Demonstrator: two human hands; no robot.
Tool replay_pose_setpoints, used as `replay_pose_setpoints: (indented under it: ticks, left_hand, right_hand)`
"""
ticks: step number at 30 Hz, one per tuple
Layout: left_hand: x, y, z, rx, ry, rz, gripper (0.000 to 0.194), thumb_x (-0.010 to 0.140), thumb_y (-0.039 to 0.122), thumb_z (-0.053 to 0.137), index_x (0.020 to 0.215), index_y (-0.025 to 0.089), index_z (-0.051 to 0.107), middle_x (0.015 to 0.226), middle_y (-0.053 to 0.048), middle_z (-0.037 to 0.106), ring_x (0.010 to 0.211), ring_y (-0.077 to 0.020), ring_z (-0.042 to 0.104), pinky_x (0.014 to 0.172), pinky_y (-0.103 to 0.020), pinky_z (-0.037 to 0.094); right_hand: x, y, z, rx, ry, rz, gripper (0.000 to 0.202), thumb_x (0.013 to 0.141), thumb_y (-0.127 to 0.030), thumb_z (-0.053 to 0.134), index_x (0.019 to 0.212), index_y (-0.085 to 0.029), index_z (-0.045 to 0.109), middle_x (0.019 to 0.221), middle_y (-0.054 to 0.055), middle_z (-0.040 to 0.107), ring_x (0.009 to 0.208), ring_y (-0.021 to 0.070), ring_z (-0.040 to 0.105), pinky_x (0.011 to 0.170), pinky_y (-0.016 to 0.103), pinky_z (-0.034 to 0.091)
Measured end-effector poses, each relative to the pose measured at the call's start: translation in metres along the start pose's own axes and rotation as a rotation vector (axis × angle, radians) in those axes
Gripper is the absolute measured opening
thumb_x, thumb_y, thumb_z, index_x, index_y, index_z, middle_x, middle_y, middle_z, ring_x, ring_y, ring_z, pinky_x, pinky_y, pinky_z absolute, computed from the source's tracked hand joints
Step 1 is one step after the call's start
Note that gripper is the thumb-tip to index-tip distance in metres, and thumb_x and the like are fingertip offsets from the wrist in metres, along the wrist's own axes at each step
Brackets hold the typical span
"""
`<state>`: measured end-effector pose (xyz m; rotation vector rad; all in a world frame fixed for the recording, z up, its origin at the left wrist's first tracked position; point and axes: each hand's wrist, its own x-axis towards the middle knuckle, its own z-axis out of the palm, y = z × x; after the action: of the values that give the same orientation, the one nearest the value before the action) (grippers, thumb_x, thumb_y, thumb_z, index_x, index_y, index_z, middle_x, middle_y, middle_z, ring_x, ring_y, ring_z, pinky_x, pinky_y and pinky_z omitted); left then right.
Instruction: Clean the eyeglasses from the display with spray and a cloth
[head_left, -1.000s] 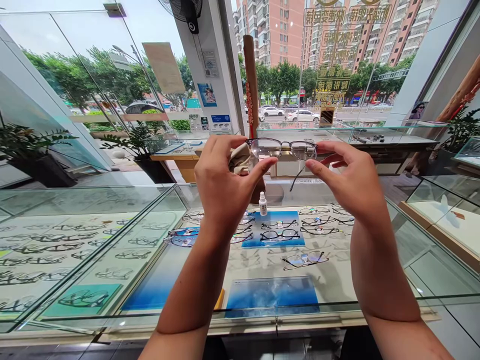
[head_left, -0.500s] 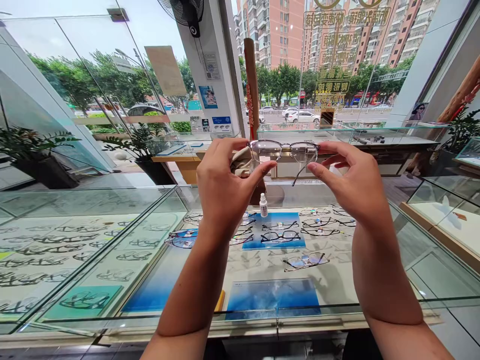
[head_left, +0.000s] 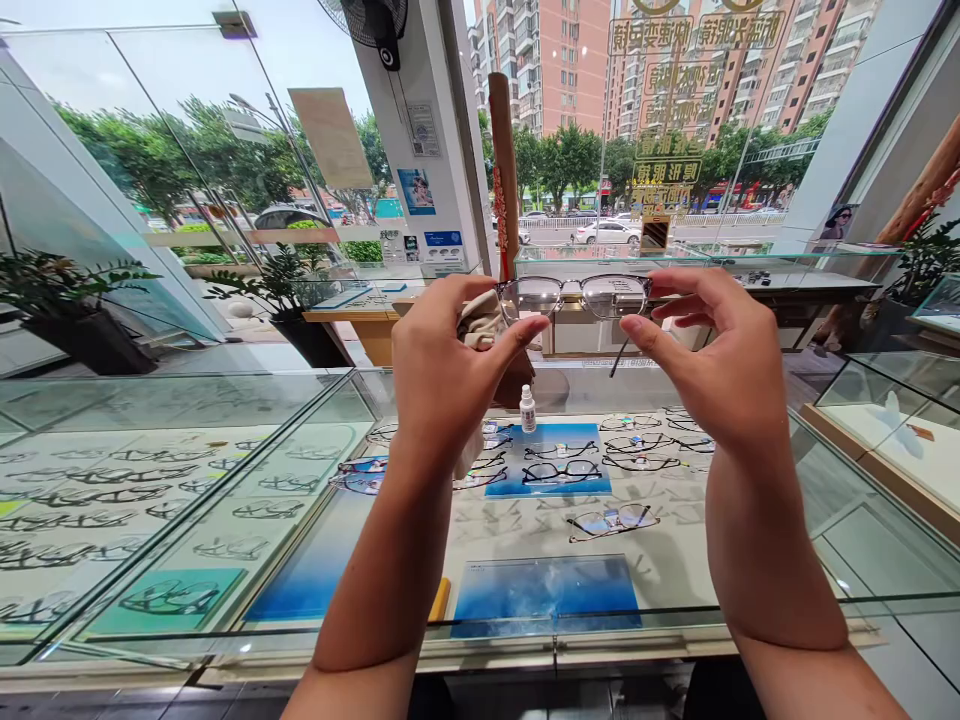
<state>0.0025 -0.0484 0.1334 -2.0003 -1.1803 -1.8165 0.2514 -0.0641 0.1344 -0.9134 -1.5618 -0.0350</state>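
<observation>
Between my hands a pair of eyeglasses [head_left: 572, 284] is held up level above the glass counter. My left hand [head_left: 450, 345] pinches its left side, and a crumpled beige cloth [head_left: 480, 322] is tucked in the same hand, with part of it hanging below the palm. On the right, my right hand [head_left: 712, 340] grips the other end of the frame with thumb and fingers. One dark temple arm slants down beside my right thumb. Below the glasses, a small white spray bottle [head_left: 528, 410] stands upright on the counter.
The glass display case [head_left: 555, 625] in front holds several eyeglasses [head_left: 561, 470] on blue sheets. More frames lie in the case [head_left: 97, 480] at left. Potted plants [head_left: 292, 310] and another counter [head_left: 795, 290] stand farther back, before large windows.
The glasses have turned to face more squarely, and my right hand has shifted slightly right. The hanging temple arm moved right too. More of the cloth shows below my left hand.
</observation>
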Motion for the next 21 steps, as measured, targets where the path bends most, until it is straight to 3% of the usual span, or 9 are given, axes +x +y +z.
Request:
replay_pose_setpoints:
  ticks: [5, 21]
  left_hand:
    - [0.0008, -0.0032, 0.0007, -0.002, -0.041, -0.033, 0.044, 0.082, 0.058, 0.091, 0.114, 0.031, 0.078, 0.114, -0.006, 0.081, 0.103, -0.0274, 0.075, 0.094, -0.045, 0.059]
    - [0.0018, -0.0077, 0.0083, -0.111, -0.041, -0.066, 0.049, 0.077, 0.057, 0.094, 0.114, 0.029, 0.077, 0.109, -0.004, 0.082, 0.092, -0.0222, 0.076, 0.083, -0.037, 0.063]
  right_hand:
    - [-0.0009, -0.0016, 0.0018, 0.012, 0.036, -0.046, 0.038, 0.086, -0.033, 0.086, 0.120, -0.024, 0.072, 0.121, 0.008, 0.076, 0.102, 0.0271, 0.075, 0.089, 0.047, 0.062]
    - [-0.0020, -0.0013, 0.0065, -0.024, 0.115, -0.159, 0.039, 0.086, -0.038, 0.087, 0.120, -0.028, 0.070, 0.119, 0.007, 0.075, 0.103, 0.0293, 0.074, 0.089, 0.051, 0.064]
